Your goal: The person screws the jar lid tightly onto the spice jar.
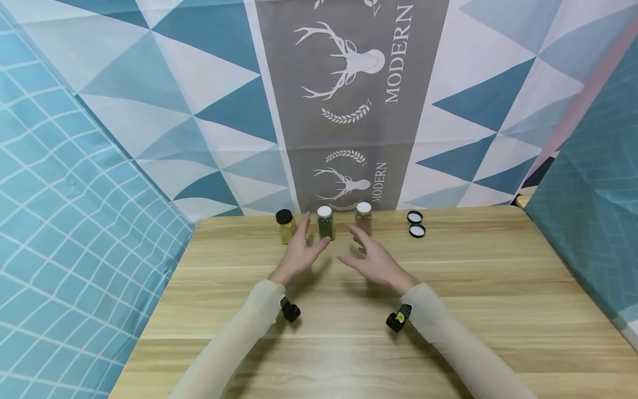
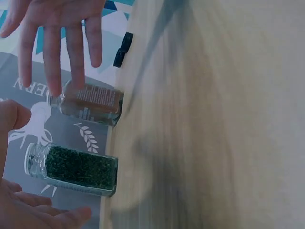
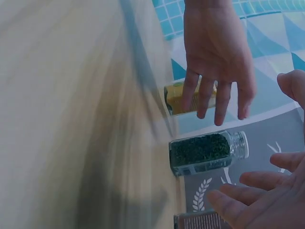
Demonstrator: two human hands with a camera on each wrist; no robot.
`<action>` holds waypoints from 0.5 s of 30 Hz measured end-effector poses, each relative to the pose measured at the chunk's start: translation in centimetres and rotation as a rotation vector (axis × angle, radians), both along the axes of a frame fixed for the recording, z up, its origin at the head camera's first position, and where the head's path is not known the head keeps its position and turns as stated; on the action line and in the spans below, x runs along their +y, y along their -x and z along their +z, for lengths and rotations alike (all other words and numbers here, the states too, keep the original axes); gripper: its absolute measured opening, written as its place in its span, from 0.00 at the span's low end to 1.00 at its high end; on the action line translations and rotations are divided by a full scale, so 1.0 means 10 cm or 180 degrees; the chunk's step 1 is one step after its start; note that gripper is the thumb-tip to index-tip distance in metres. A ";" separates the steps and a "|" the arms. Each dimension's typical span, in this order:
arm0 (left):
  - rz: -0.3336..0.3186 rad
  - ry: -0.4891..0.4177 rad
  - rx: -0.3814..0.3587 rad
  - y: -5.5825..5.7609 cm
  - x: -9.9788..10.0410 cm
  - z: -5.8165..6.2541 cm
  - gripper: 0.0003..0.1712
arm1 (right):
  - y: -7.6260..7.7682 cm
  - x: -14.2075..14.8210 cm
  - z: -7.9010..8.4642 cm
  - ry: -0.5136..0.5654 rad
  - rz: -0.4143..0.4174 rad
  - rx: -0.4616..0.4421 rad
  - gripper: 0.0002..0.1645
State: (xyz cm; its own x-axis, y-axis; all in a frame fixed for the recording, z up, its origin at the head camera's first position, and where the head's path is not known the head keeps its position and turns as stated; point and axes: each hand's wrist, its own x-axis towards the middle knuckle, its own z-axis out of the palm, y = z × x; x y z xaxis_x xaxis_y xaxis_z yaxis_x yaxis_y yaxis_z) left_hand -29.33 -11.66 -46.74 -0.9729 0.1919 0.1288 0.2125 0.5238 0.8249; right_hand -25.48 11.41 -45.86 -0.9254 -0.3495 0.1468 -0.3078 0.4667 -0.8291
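My left hand [image 1: 299, 255] hovers with spread fingers in front of a spice jar of green herbs [image 1: 326, 226] and a black-lidded jar of yellow spice [image 1: 285, 230]. Nothing is in its grasp. Opposite it, my right hand [image 1: 376, 261] is held out, also holding nothing, just in front of a jar of brown spice [image 1: 364, 223]. The green jar [image 2: 81, 168] has a clear glass neck and no black lid; its top looks white from above. In the right wrist view, left-hand fingers overlap the yellow jar [image 3: 178, 98], and the brown jar [image 3: 198, 220] is cut off by the lower edge.
Two black lids [image 1: 416, 224] with white insides lie at the back of the wooden table [image 1: 339, 354], right of the jars. A patterned cloth [image 1: 349, 127] hangs directly behind the jars. Blue tiled cloth [image 1: 75, 221] lines the left side.
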 end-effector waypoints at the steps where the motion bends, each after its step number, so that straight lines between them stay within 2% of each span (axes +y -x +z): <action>1: -0.0002 -0.0011 0.0009 0.02 0.01 0.00 0.54 | 0.03 -0.02 0.01 0.0023 0.0008 -0.0010 0.50; 9: 0.0089 -0.0122 0.0090 0.15 0.06 0.00 0.51 | 0.23 -0.22 0.09 0.0295 0.0023 -0.0197 0.54; 15: 0.0093 -0.0405 0.0056 0.25 0.07 -0.02 0.45 | 0.46 -0.33 0.02 0.0762 -0.0077 -0.0084 0.44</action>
State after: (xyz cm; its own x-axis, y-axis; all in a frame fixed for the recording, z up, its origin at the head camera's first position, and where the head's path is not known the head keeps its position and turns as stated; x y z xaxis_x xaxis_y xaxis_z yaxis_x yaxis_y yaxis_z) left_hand -31.82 -10.93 -46.96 -0.9752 0.1445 0.1674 0.2138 0.4213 0.8814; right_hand -30.12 8.12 -45.64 -0.9376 -0.2854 0.1984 -0.2756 0.2626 -0.9247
